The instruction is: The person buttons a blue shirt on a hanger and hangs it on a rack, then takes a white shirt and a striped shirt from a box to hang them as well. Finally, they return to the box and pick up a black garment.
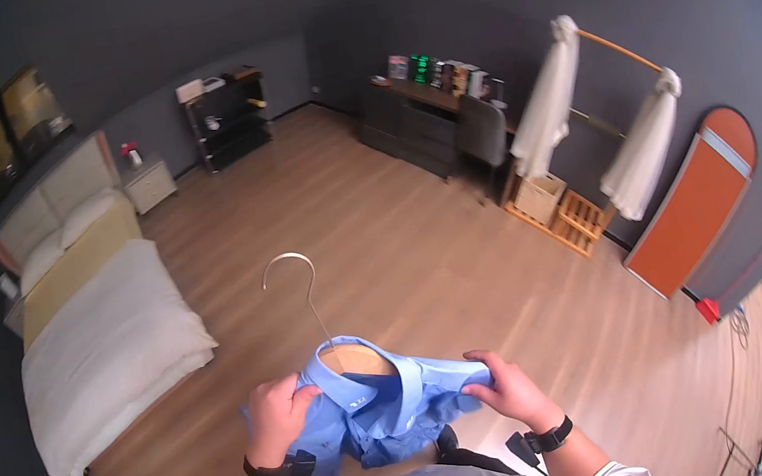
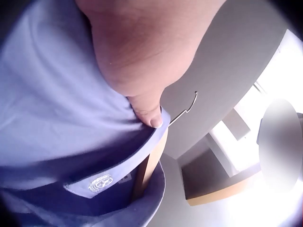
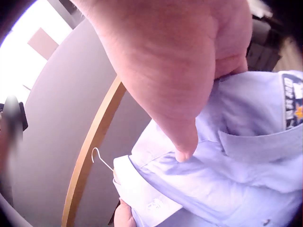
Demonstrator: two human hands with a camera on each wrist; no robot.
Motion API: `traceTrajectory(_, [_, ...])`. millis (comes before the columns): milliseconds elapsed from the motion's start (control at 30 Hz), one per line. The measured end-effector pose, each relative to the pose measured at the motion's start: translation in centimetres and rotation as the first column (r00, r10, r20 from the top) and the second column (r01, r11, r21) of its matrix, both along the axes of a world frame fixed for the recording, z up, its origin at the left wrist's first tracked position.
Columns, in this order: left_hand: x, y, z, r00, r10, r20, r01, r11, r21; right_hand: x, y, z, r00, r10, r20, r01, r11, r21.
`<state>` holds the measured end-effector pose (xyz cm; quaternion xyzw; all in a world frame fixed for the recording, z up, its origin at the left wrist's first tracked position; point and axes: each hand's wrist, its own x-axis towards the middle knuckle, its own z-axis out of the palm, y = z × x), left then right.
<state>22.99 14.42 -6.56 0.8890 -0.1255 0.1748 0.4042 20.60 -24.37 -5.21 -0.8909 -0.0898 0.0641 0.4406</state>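
The blue collared fabric shirt (image 1: 439,383) is positioned in front of the person's torso, above the light-brown wood-plank floor (image 1: 294,192), spread between both hands. A hanger with a pale wooden body (image 1: 360,359) sits inside the collar; its thin, curved metal hook (image 1: 311,269) projects above the neck opening.

Left hand (image 1: 278,416): pinches the fabric beside the collar, thumb on the collar edge — finger placement beneath the cloth is hidden. Right hand (image 1: 515,391): pinches the opposite shoulder section, thumb against the cloth.

Small white emblem (image 2: 100,183): located on the collar. Black wrist straps (image 1: 267,472) — one per wrist — are fitted.
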Motion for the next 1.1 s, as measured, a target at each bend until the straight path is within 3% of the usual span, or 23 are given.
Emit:
traceTrajectory(67, [2.3, -0.5, 0.8, 0.993, -0.121, -0.011, 0.121, 0.992, 0.017, -0.5, -1.2, -1.3, 0.994, -0.094, 0.059, 0.091, 0.994, 0.064])
traceTrajectory(100, [3.0, -0.7, 0.9, 0.981, -0.187, -0.042, 0.187, 0.982, 0.0, -1.5, -1.5, 0.4, 0.988, -0.153, 0.025, 0.154, 0.988, -0.033])
traceTrajectory(200, [5.4, -1.5, 1.6, 0.956, -0.291, -0.041, 0.292, 0.956, 0.032, -1.7, -3.9, -0.3, 0.969, -0.023, 0.246, -0.016, 0.988, 0.156])
traceTrajectory(233, [6.1, -1.8, 1.7, 0.946, -0.324, -0.027, 0.325, 0.946, 0.016, -1.8, -4.0, 0.5, 0.961, -0.041, 0.274, -0.001, 0.988, 0.153])
traceTrajectory(333, [5.9, -4.0, 1.8, 0.922, -0.386, -0.031, 0.386, 0.922, -0.027, -3.2, -6.4, 0.5, 0.962, -0.118, 0.246, 0.101, 0.992, 0.079])
traceTrajectory(400, [6.2, -5.9, 2.8, 0.912, -0.41, -0.032, 0.409, 0.912, -0.023, -3.3, -8.0, 0.2, 0.953, -0.205, 0.225, 0.182, 0.976, 0.118])
traceTrajectory(467, [7.1, -9.0, 4.2, 0.904, -0.426, -0.027, 0.427, 0.904, -0.001, -2.3, -10.5, -1.2, 0.913, -0.275, 0.302, 0.225, 0.956, 0.19])
traceTrajectory(567, [8.2, -13.7, 5.4, 0.89, -0.454, -0.05, 0.455, 0.889, 0.038, -2.0, -12.7, -1.0, 0.847, -0.467, 0.253, 0.343, 0.844, 0.412])
traceTrajectory(667, [9.9, -20.1, 7.0, 0.881, -0.47, -0.06, 0.474, 0.878, 0.075, -1.4, -16.4, -1.2, 0.911, -0.292, 0.291, 0.168, 0.907, 0.386])
traceTrajectory(700, [10.5, -22.3, 7.5, 0.877, -0.473, -0.077, 0.479, 0.869, 0.12, -1.0, -17.1, -0.3, 0.912, -0.255, 0.322, 0.16, 0.943, 0.292])
traceTrajectory(800, [12.3, -28.5, 8.3, 0.86, -0.495, -0.122, 0.509, 0.822, 0.255, -0.5, -21.1, -1.9, 0.937, -0.347, 0.045, 0.338, 0.931, 0.136])
traceTrajectory(867, [13.9, -32.3, 8.2, 0.848, -0.509, -0.151, 0.527, 0.773, 0.354, -0.1, -24.8, -3.5, 0.916, -0.388, 0.099, 0.357, 0.904, 0.237])
traceTrajectory(933, [15.1, -36.4, 8.8, 0.839, -0.53, -0.128, 0.538, 0.768, 0.349, -0.2, -28.4, -4.3, 0.898, -0.432, 0.085, 0.378, 0.855, 0.355])
traceTrajectory(1100, [19.1, -44.1, 7.5, 0.761, -0.642, -0.097, 0.647, 0.737, 0.195, -2.1, -38.6, -6.4, 0.824, -0.558, 0.1, 0.481, 0.782, 0.397])
